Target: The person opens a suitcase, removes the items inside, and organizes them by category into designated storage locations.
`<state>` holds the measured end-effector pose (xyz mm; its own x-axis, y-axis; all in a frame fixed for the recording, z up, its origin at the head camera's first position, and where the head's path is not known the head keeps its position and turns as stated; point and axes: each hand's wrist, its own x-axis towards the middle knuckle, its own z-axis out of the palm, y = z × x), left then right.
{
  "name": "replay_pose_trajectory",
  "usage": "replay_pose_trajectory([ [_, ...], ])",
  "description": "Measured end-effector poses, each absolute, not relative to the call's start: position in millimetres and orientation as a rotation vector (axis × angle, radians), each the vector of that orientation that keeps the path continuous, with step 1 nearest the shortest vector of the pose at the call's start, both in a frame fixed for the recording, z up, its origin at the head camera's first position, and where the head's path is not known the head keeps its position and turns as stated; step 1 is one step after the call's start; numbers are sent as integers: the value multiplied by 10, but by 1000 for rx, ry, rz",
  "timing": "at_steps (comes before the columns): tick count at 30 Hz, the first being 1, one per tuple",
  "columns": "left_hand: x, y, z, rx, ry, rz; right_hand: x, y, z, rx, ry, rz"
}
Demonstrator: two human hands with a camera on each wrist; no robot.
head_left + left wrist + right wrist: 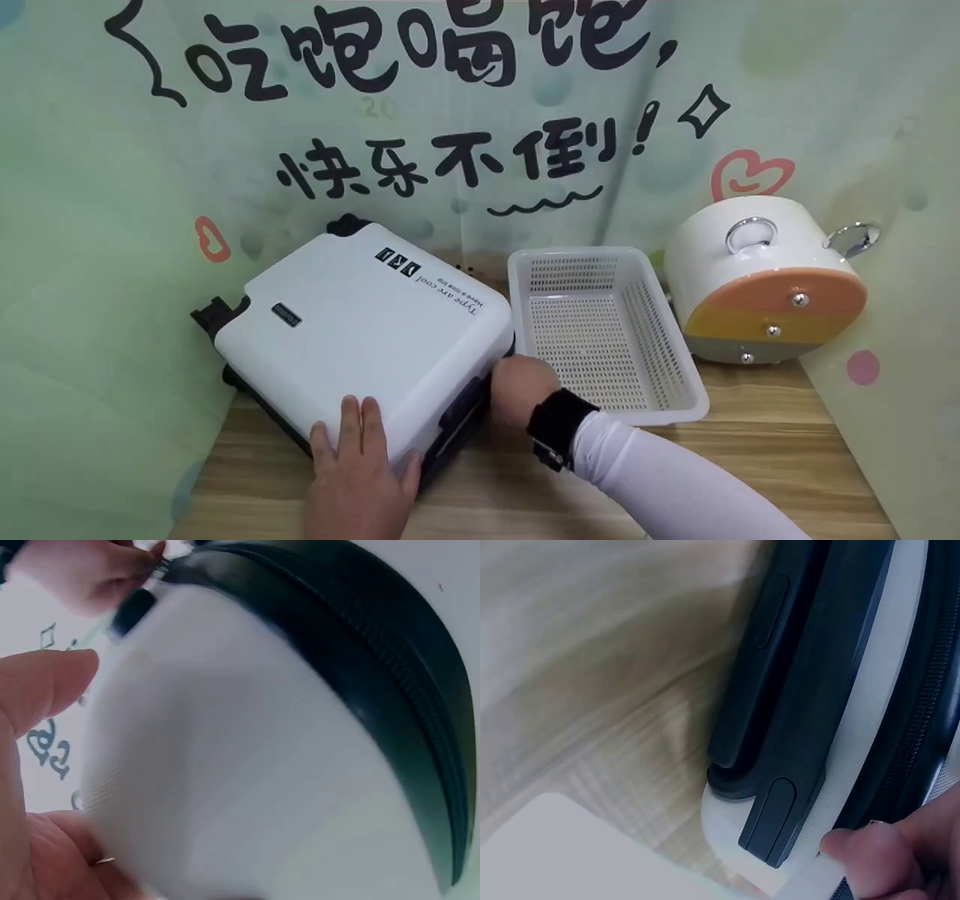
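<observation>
A small white suitcase [360, 322] with black trim lies flat on the wooden table, its wheels toward the back left. My left hand [360, 472] rests on its near corner, fingers extended over the shell and thumb at the edge. At the suitcase's right corner, my right hand [521, 386] has its fingers curled. The right wrist view shows that hand's fingertips [877, 855] pinching at the black zipper [919, 720], where the zipper pull is mostly hidden by them. A black carry handle [742, 682] runs along the suitcase's side.
A white perforated plastic basket [686, 401] stands right of the suitcase, close to my right wrist. Behind it to the right is a white round container [739, 262] with a striped front and metal handles. A printed cloth backdrop [420, 135] encloses the wooden table [495, 510].
</observation>
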<state>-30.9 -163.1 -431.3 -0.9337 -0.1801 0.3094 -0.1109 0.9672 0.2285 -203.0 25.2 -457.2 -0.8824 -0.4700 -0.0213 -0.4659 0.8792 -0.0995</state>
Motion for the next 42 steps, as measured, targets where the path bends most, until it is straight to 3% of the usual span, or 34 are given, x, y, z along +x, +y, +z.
replay_pose_trajectory([
  [7,-402,-2209,-4045,87,-3013,-649,-2160,234,-4584,-722,3010,-167],
  [14,-637,-2591,-4233,-115,-3026,-591,-2304,236,-4587,-665,3020,-230],
  [24,-760,-2552,-4468,-164,-2804,-536,-2395,325,-4556,-694,2997,-239],
  [42,-778,-2250,-4515,-28,-2750,-396,-2188,232,-4564,-737,2949,-217],
])
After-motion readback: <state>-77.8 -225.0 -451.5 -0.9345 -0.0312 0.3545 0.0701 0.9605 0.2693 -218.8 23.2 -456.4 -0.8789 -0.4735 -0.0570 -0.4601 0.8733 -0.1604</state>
